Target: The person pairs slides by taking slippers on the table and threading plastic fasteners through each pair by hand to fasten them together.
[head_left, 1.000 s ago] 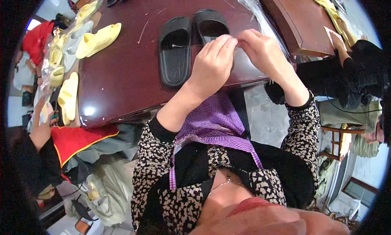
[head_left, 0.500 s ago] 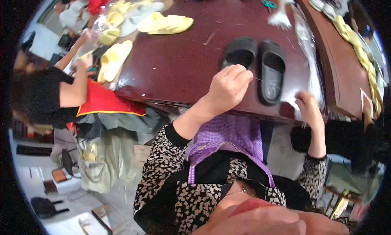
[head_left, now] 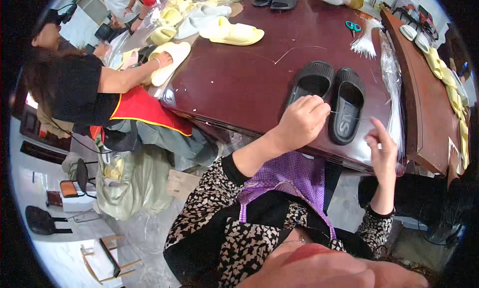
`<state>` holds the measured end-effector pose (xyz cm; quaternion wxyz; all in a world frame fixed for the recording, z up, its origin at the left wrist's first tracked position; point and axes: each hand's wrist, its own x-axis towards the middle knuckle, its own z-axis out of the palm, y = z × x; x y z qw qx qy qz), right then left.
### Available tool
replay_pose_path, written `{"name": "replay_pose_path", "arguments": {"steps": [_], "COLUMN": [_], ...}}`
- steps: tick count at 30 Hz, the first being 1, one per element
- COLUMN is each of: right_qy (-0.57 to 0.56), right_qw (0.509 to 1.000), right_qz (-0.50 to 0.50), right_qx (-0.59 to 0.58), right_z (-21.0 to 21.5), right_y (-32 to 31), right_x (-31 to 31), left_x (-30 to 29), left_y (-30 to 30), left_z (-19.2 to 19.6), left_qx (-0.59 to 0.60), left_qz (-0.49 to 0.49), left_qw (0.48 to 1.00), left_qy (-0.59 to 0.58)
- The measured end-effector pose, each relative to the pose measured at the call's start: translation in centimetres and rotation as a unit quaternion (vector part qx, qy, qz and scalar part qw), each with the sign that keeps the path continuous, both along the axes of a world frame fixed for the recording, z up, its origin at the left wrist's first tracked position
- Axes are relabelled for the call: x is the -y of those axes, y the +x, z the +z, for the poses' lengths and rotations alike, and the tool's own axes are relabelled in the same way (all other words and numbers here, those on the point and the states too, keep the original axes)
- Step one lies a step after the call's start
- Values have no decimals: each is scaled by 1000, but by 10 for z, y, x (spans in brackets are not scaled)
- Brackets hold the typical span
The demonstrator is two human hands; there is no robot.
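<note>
My left hand (head_left: 304,121) is closed in a pinch on a thin pale strand (head_left: 353,117). The strand stretches over the right black slipper (head_left: 348,106) toward my right hand (head_left: 383,145). That hand is off the table's front edge, its index finger stretched out and the others loosely bent. Whether a fingertip touches the strand's end is too fine to see. Beside the right slipper lies its mate, the left black slipper (head_left: 315,76), partly hidden behind my left hand. Both slippers lie sole down, toes pointing away from me.
On the dark red table (head_left: 239,88) are a bundle of white strands (head_left: 366,41), green-handled scissors (head_left: 353,26) and a yellow slipper (head_left: 232,32). At left a co-worker in a red apron (head_left: 149,108) handles a pale yellow slipper (head_left: 174,63). A wooden ledge (head_left: 424,98) borders the right.
The whole view has shifted, so the table sits further right and lower. My right hand's index finger has straightened. The co-worker's hand has moved onto the pale yellow slipper.
</note>
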<state>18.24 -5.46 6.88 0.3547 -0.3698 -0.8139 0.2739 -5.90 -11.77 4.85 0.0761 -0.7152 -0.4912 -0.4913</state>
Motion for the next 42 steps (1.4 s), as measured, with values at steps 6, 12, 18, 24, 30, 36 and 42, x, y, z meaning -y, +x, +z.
{"name": "replay_pose_path", "arguments": {"steps": [6, 12, 18, 24, 30, 36, 42], "right_qy": [15, 95, 87, 134, 146, 158, 122], "right_qw": [997, 990, 986, 969, 960, 949, 959], "right_qz": [72, 102, 130, 189, 219, 238, 207], "right_qx": [17, 31, 59, 86, 93, 134, 153], "right_z": [-17, -19, -16, -16, -21, -18, -25], "right_y": [-35, -34, -22, -15, -21, -28, -29], "right_x": [-5, -29, -34, -32, -38, -28, -51], "left_x": [-3, -21, -29, -23, -28, -25, -46], "left_y": [13, 5, 1, 2, -6, -17, -20], "left_z": [-6, -15, -25, -27, -31, -28, -32], "left_qx": [7, -21, -28, -9, -21, -14, -46], "left_qz": [-38, -79, -133, -170, -179, -170, -191], "left_qw": [999, 997, 991, 984, 978, 975, 965], "left_qy": [6, -12, -14, -56, -110, -144, -173]}}
